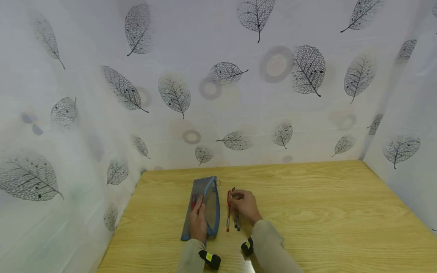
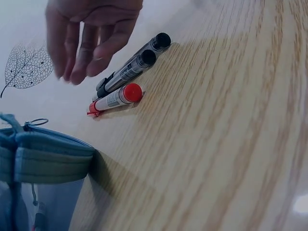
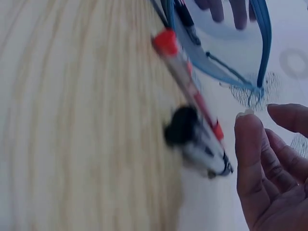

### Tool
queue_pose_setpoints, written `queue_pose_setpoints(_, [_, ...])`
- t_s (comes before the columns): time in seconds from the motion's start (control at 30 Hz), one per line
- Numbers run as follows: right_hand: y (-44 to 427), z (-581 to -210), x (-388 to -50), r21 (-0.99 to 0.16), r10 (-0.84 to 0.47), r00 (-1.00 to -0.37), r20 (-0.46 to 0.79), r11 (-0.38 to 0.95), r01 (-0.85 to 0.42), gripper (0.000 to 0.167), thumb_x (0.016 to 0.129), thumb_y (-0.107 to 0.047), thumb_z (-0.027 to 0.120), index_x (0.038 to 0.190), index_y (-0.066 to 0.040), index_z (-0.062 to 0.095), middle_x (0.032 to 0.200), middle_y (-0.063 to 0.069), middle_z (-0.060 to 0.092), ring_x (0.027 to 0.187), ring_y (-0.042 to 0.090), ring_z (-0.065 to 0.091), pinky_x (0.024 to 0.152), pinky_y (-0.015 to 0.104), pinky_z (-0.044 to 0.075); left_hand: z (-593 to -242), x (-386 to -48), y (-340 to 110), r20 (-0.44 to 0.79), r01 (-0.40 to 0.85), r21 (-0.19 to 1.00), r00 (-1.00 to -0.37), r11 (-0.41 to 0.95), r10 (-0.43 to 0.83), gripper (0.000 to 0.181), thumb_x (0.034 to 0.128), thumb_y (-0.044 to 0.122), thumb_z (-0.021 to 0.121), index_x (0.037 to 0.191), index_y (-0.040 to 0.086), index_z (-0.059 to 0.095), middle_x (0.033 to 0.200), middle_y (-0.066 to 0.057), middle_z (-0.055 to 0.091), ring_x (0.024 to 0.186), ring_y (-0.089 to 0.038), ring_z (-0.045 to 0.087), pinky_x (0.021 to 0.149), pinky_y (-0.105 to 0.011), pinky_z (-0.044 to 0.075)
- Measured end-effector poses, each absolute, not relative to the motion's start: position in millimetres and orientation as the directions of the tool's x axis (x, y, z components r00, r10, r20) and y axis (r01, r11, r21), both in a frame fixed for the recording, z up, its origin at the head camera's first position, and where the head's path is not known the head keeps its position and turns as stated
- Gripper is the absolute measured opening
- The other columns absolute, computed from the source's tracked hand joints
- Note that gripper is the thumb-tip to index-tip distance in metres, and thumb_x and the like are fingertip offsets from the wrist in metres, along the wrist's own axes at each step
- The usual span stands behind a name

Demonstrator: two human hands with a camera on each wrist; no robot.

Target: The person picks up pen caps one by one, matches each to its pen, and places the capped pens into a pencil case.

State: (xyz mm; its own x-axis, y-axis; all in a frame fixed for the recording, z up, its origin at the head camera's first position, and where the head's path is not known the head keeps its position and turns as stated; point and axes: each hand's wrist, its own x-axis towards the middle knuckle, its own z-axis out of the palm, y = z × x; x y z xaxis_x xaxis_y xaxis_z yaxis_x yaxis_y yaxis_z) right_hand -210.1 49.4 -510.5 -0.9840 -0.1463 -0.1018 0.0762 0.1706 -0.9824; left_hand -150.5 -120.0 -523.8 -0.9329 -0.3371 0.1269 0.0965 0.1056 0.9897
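A blue-edged, see-through zip pouch [image 1: 212, 204] lies left of centre on the table, its zip side gaping to the right. My left hand [image 1: 198, 223] grips its near part, thumb by the zip edge and fingers on the outer panel. Inside shows something red [image 1: 193, 203], and in the right wrist view a dark pen [image 3: 188, 21]. Right of the pouch lie a red pen [image 1: 228, 216] and two black pens [image 2: 127, 72], side by side. My right hand [image 1: 246, 206] hovers over their far ends, fingers loosely bent and holding nothing.
The wood-grain table [image 1: 324, 212] stretches far to the right. A pale sheet with leaf prints [image 1: 235, 140] hangs along the back and both sides. A ring [image 1: 219, 182] dangles at the pouch's far corner. Each wrist wears a black camera [image 1: 210, 259].
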Motion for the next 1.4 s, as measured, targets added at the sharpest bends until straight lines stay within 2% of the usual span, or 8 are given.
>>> queue_pose_setpoints(0.27, [65.5, -521.5, -210.9, -0.973, -0.031, -0.992, -0.126, 0.196, 0.118, 0.025, 0.087, -0.007, 0.068, 0.109, 0.004, 0.066, 0.086, 0.011, 0.068, 0.059, 0.018, 0.062, 0.05, 0.031, 0.052, -521.9, -148.9, -120.0, 0.128, 0.101, 0.99, -0.938, 0.1, -0.323, 0.04, 0.1035, 0.011, 0.041, 0.142, 0.004, 0.046, 0.147, -0.011, 0.042, 0.138, -0.031, 0.033, 0.109, -0.053, 0.028])
queue_pose_setpoints(0.73, [69.0, -528.4, -208.6, -0.967, -0.013, -0.983, -0.184, 0.184, 0.178, 0.026, 0.086, -0.006, 0.069, 0.108, 0.007, 0.065, 0.08, 0.011, 0.066, 0.051, 0.016, 0.059, 0.046, 0.031, 0.053, -527.2, -151.4, -120.6, 0.128, 0.099, 0.99, -0.938, 0.104, -0.323, 0.04, 0.1036, 0.011, 0.041, 0.142, 0.003, 0.045, 0.147, -0.012, 0.042, 0.138, -0.029, 0.033, 0.11, -0.05, 0.029])
queue_pose_setpoints(0.87, [68.9, -530.5, -207.7, -0.963, -0.005, -0.982, -0.19, 0.197, 0.185, 0.025, 0.086, -0.007, 0.069, 0.107, 0.006, 0.066, 0.077, 0.01, 0.066, 0.05, 0.015, 0.058, 0.045, 0.031, 0.052, -526.8, -150.7, -120.5, 0.124, 0.092, 0.989, -0.938, 0.112, -0.325, 0.039, 0.1038, 0.012, 0.041, 0.142, 0.004, 0.046, 0.147, -0.011, 0.042, 0.136, -0.028, 0.038, 0.1, -0.034, 0.04])
queue_pose_setpoints(0.93, [68.5, -532.0, -207.3, -0.96, 0.002, -0.982, -0.191, 0.206, 0.188, 0.024, 0.087, -0.007, 0.069, 0.106, 0.006, 0.066, 0.076, 0.009, 0.065, 0.049, 0.014, 0.057, 0.044, 0.031, 0.052, -525.5, -150.2, -120.3, 0.116, 0.084, 0.99, -0.937, 0.109, -0.329, 0.039, 0.1037, 0.011, 0.042, 0.142, 0.004, 0.046, 0.147, -0.012, 0.042, 0.124, -0.027, 0.049, 0.085, -0.025, 0.04])
queue_pose_setpoints(1.03, [67.7, -533.1, -207.1, -0.955, 0.014, -0.981, -0.193, 0.225, 0.191, 0.022, 0.086, -0.008, 0.07, 0.104, 0.005, 0.066, 0.074, 0.009, 0.065, 0.048, 0.013, 0.056, 0.043, 0.03, 0.051, -522.2, -149.6, -119.8, 0.101, 0.075, 0.993, -0.938, 0.092, -0.33, 0.039, 0.1033, 0.008, 0.041, 0.142, 0.002, 0.046, 0.147, -0.015, 0.041, 0.078, -0.013, 0.057, 0.065, -0.021, 0.037])
queue_pose_setpoints(1.13, [66.7, -532.3, -206.9, -0.952, 0.026, -0.982, -0.189, 0.239, 0.19, 0.021, 0.086, -0.007, 0.07, 0.102, 0.006, 0.066, 0.072, 0.008, 0.064, 0.047, 0.013, 0.056, 0.042, 0.029, 0.051, -518.8, -148.8, -119.1, 0.095, 0.076, 0.995, -0.94, 0.072, -0.326, 0.039, 0.1026, 0.004, 0.04, 0.141, -0.002, 0.045, 0.146, -0.021, 0.04, 0.045, -0.004, 0.027, 0.048, -0.025, 0.03])
queue_pose_setpoints(1.23, [66.0, -529.9, -206.4, -0.95, 0.031, -0.983, -0.179, 0.254, 0.181, 0.02, 0.085, -0.006, 0.071, 0.099, 0.006, 0.066, 0.071, 0.009, 0.063, 0.046, 0.012, 0.055, 0.042, 0.029, 0.05, -517.9, -148.5, -118.9, 0.092, 0.074, 0.995, -0.941, 0.069, -0.326, 0.039, 0.1025, 0.004, 0.04, 0.141, -0.002, 0.045, 0.145, -0.021, 0.04, 0.038, 0.001, 0.02, 0.046, -0.024, 0.029])
queue_pose_setpoints(1.4, [65.6, -527.7, -206.6, -0.935, 0.037, -0.984, -0.175, 0.306, 0.178, 0.019, 0.084, -0.006, 0.07, 0.098, 0.007, 0.066, 0.068, 0.008, 0.062, 0.046, 0.012, 0.056, 0.043, 0.028, 0.05, -523.1, -150.8, -119.9, 0.094, 0.06, 0.992, -0.937, 0.11, -0.338, 0.039, 0.1029, 0.009, 0.043, 0.141, 0.005, 0.047, 0.146, -0.012, 0.043, 0.067, -0.01, 0.047, 0.073, -0.023, 0.039])
